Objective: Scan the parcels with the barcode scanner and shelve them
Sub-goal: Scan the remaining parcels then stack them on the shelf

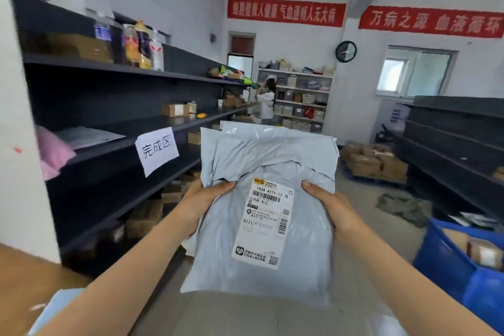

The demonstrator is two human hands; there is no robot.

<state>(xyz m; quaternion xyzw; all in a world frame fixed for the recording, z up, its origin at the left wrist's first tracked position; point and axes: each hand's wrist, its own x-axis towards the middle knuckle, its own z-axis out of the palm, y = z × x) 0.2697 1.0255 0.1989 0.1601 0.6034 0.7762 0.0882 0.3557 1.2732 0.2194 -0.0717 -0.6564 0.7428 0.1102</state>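
on the left a dark shelving unit runs down the wall, with one pink mailer lying on a shelf and one white paper sign hanging from a shelf edge. the left hand reaches forward from the lower left corner on a bare forearm and clamps the left edge of a grey poly mailer, thumb across the front, fingers hidden behind. the mailer is held in the air in front of the person, its long axis running up and away from them. one white shipping label faces the camera, text upright, tipped slightly clockwise, its length along the mailer's. a second grey layer shows behind the top; whether it is another parcel i cannot tell. the right hand mirrors the left, gripping the right edge, thumb on the front just beside the label's upper corner. farther right, cardboard boxes are stacked on the floor, and one blue bin sits at the lower right.
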